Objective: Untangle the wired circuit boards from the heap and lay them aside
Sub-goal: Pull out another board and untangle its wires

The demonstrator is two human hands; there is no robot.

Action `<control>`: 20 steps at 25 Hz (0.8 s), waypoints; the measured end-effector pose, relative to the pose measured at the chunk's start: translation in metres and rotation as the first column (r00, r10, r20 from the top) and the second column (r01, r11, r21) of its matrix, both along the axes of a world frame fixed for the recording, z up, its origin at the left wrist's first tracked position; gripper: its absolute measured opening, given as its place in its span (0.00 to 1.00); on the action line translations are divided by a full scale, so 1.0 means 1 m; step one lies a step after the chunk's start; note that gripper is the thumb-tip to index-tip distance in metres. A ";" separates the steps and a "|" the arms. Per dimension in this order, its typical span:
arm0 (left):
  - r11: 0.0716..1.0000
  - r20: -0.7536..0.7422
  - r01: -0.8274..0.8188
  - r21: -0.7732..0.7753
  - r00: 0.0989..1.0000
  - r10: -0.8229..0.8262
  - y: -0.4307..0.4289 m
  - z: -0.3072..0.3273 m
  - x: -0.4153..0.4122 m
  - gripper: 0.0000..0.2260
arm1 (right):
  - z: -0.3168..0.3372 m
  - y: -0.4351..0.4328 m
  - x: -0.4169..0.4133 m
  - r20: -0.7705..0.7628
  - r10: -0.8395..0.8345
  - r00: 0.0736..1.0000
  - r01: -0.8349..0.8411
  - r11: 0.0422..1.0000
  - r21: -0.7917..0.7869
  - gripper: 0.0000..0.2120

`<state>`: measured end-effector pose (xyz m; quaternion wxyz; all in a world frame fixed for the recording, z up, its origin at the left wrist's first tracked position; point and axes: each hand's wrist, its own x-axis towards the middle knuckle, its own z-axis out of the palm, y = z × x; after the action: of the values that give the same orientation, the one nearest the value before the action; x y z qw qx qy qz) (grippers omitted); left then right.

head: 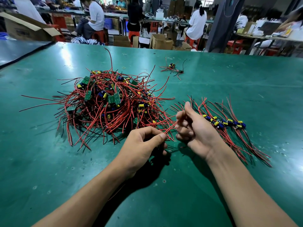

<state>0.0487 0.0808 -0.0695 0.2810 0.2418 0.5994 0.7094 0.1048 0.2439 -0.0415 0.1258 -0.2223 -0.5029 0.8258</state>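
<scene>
- Beside the heap (106, 102), at its near right edge, both hands are working one strand group: left hand (144, 145) is pinching red wires (170, 126) between thumb and forefinger; right hand (195, 128) is half curled, thumb up, fingertips closing on the same wires just right of the pinch.
- Heap is sitting mid-table on the green mat (49, 169): red and black leads looping around small green boards with yellow and blue parts.
- Right of the heap, the sorted row (226, 123) is lying with leads fanned out (boards lined up, not tangled). Beyond the heap, well apart, a small stray cluster (173, 68) is lying on its own.
- Handling, my read: boards are looking light, leads thin and springy, snagging on each other easily. Solder joints are probably the weak spot.
- Grip suggestion: hold the leads close to the board, or the board edge itself, and feed loops out slowly rather than yanking a free end.
- Board on the pinched wires: can't tell which one.
</scene>
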 end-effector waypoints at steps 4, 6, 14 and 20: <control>1.000 -0.032 -0.010 -0.008 0.999 0.010 -0.001 0.000 0.000 0.05 | 0.008 0.006 0.009 0.030 0.132 0.991 -0.132 0.991 -0.009 0.24; 1.000 -0.025 -0.019 -0.007 1.000 0.018 -0.001 0.002 0.001 0.05 | 0.008 0.002 0.008 0.021 0.107 0.994 -0.108 0.993 0.055 0.23; 0.995 0.058 -0.082 0.053 0.995 0.079 -0.001 0.005 -0.001 0.08 | -0.013 -0.033 0.001 0.054 0.221 0.974 -0.227 0.939 0.258 0.16; 1.000 0.023 -0.008 0.011 1.000 0.008 -0.002 0.006 -0.002 0.06 | -0.013 -0.026 -0.003 0.010 0.061 0.998 -0.062 0.977 0.203 0.17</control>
<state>0.0471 0.0792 -0.0631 0.2837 0.2325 0.5933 0.7165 0.1021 0.2179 -0.0550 0.1213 -0.1940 -0.5913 0.7733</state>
